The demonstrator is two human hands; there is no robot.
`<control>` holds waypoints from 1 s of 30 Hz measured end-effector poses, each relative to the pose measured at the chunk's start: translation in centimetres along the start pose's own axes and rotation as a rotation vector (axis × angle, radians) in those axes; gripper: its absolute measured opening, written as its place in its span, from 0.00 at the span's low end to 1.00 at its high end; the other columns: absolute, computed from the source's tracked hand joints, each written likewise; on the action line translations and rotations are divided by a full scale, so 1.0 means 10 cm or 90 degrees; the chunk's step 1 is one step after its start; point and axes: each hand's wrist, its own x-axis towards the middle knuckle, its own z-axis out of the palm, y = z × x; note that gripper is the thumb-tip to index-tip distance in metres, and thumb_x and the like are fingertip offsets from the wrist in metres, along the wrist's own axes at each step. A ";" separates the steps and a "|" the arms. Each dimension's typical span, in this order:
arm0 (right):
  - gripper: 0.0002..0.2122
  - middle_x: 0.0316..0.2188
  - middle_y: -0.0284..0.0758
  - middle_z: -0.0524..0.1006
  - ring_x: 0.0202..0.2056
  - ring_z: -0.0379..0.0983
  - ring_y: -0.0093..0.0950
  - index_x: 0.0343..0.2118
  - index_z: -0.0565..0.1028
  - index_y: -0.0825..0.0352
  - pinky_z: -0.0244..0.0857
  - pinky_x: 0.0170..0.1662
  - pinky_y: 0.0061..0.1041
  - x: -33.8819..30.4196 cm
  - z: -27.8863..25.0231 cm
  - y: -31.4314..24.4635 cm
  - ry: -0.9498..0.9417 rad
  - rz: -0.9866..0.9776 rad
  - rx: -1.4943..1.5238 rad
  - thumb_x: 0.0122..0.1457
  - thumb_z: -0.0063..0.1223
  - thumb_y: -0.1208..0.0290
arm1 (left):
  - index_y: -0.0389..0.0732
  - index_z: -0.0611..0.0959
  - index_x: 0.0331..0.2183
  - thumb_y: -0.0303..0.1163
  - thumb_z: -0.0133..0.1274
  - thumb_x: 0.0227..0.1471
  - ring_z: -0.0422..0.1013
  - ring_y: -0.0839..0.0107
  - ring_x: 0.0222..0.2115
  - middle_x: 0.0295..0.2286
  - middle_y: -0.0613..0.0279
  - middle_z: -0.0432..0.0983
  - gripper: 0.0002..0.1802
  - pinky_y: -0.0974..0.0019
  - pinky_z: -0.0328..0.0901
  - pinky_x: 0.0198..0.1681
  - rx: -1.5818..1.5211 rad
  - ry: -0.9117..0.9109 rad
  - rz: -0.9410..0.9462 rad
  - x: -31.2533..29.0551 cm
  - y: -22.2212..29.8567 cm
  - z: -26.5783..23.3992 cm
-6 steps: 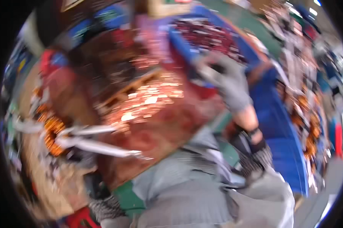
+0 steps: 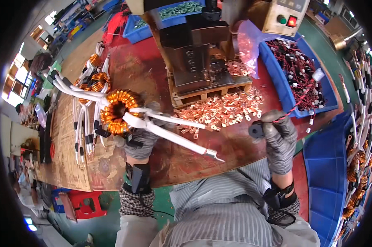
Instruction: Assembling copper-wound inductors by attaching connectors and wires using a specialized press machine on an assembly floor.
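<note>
My left hand (image 2: 142, 142), in a grey glove, is closed around a ring-shaped copper-wire coil (image 2: 119, 111) from below and behind; part of its fingers is hidden. White-sleeved leads (image 2: 173, 138) run from the coil to the right over the table, one ending in bare metal strands. My right hand (image 2: 281, 142), also gloved, pinches a small black round part with a hole (image 2: 256, 130) between thumb and fingers. A twisted red-and-black wire (image 2: 299, 103) trails from that hand toward the blue bin.
A dark press (image 2: 194, 57) stands on a wooden pallet (image 2: 212, 94), with copper terminals (image 2: 223, 111) heaped before it. At right is a blue bin (image 2: 276, 78) of wired parts. More coils (image 2: 96, 82) lie left. A control box (image 2: 286, 18) hangs above; a large blue crate (image 2: 326, 177) stands right.
My right hand has drawn back from the blue bin toward me and now shows the black round part. The view has swung and sharpened; the coil appears farther right.
</note>
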 end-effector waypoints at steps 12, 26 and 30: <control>0.09 0.32 0.38 0.74 0.32 0.74 0.26 0.38 0.70 0.70 0.72 0.33 0.21 0.06 0.47 0.23 -0.103 0.172 0.196 0.53 0.47 0.77 | 0.41 0.56 0.53 0.69 0.55 0.22 0.54 0.49 0.51 0.52 0.46 0.52 0.61 0.39 0.41 0.55 0.407 0.020 0.036 0.00 -0.22 0.31; 0.08 0.31 0.34 0.74 0.31 0.72 0.22 0.36 0.71 0.69 0.67 0.35 0.18 0.05 0.45 0.14 -0.116 0.112 0.049 0.52 0.49 0.78 | 0.40 0.54 0.54 0.68 0.55 0.22 0.53 0.49 0.52 0.52 0.46 0.51 0.62 0.39 0.39 0.55 0.445 0.022 0.033 0.02 -0.32 0.35; 0.08 0.31 0.33 0.74 0.32 0.70 0.21 0.35 0.72 0.67 0.65 0.35 0.19 0.08 0.49 0.12 -0.154 0.009 -0.026 0.50 0.51 0.78 | 0.37 0.54 0.53 0.72 0.52 0.21 0.54 0.49 0.51 0.51 0.45 0.51 0.64 0.41 0.39 0.56 0.584 0.047 0.027 0.00 -0.25 0.32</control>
